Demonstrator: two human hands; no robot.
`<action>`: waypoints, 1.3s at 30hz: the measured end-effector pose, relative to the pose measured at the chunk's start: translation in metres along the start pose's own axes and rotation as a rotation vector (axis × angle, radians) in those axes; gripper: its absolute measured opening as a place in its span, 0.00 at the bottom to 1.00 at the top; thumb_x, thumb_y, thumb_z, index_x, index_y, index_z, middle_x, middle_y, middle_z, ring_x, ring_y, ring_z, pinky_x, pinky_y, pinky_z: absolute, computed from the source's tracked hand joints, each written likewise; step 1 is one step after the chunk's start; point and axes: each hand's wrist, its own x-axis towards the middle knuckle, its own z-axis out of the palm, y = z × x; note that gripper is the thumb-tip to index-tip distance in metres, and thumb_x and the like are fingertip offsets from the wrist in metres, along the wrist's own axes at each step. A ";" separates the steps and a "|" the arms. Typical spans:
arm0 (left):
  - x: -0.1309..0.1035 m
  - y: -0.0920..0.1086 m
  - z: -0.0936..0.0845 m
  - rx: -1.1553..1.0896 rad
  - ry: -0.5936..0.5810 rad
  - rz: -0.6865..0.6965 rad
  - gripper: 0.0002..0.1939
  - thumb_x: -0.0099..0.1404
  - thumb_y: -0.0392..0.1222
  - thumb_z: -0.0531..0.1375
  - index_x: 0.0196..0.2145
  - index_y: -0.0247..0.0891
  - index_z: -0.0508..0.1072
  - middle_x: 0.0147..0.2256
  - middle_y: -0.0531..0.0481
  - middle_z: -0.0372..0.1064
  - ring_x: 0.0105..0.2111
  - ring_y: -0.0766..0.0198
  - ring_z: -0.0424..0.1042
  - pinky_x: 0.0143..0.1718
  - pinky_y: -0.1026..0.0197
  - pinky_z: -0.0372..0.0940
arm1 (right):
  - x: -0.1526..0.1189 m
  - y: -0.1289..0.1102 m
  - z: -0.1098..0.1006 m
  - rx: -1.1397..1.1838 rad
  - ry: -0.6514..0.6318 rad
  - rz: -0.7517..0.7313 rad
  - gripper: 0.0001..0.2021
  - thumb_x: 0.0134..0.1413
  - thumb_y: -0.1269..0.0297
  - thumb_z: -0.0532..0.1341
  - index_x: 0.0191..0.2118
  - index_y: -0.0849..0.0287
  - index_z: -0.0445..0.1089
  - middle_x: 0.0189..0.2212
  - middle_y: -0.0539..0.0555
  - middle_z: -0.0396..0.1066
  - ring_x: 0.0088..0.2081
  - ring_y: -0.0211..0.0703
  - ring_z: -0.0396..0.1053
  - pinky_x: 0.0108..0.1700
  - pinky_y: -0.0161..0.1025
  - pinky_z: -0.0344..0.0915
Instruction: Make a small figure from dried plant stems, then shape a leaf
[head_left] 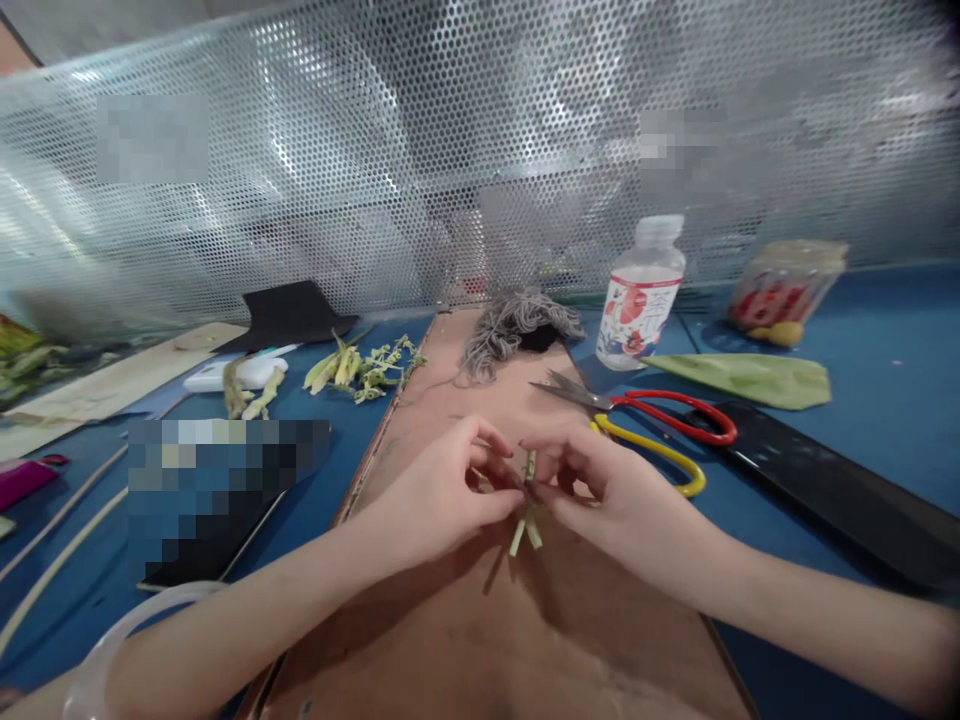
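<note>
Several short green stem pieces (529,530) meet between my hands above the brown board (465,650), their lower ends spread apart. My left hand (457,490) is closed in a pinch on them from the left. From the right, my right hand (600,485) pinches the same small bundle, the fingertips of both hands nearly meeting. One stem end rises between the fingers; whatever binds the pieces is too small to make out. Just beyond my right hand lie scissors (637,400) with one red and one yellow handle, blades partly apart.
Grey yarn (510,330) lies at the board's far end. Right: a clear bottle (641,300), a green leaf (750,378), a jar (787,285) and a black object (840,490). Left: leafy scraps (367,370), a white case (236,375) and a dark phone (225,530). Perforated metal (337,150) stands behind.
</note>
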 end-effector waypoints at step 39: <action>0.011 -0.015 -0.005 0.004 -0.115 0.037 0.06 0.55 0.39 0.61 0.30 0.33 0.73 0.32 0.46 0.74 0.33 0.62 0.72 0.37 0.61 0.65 | -0.005 0.005 0.003 -0.388 0.023 -0.320 0.24 0.54 0.76 0.56 0.55 0.50 0.54 0.37 0.52 0.68 0.35 0.40 0.68 0.37 0.39 0.68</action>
